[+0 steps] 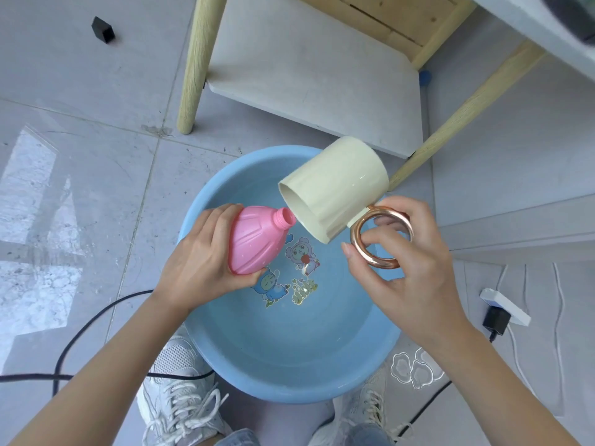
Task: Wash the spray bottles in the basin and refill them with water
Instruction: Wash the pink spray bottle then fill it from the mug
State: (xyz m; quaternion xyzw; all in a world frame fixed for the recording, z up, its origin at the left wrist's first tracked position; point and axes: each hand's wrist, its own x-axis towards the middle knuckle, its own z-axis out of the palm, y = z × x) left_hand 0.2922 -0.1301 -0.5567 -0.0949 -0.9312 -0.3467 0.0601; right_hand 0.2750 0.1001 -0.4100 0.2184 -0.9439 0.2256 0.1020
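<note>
Above basin (289,391), bottle (254,243) (in left fingers (222,213))

The tiled floor (80,91) is carrying the blue basin (289,394) between my shoes (180,391), a black cable (83,329) lying left, a power strip (505,305) right.

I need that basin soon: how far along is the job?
Done: the pink plastic spray bottle is uncapped. In hand: the left hand holds it over the blue plastic basin; the right hand tips a cream, copper-handled mug at its neck. Left: recapping; no other bottle shows.
</note>
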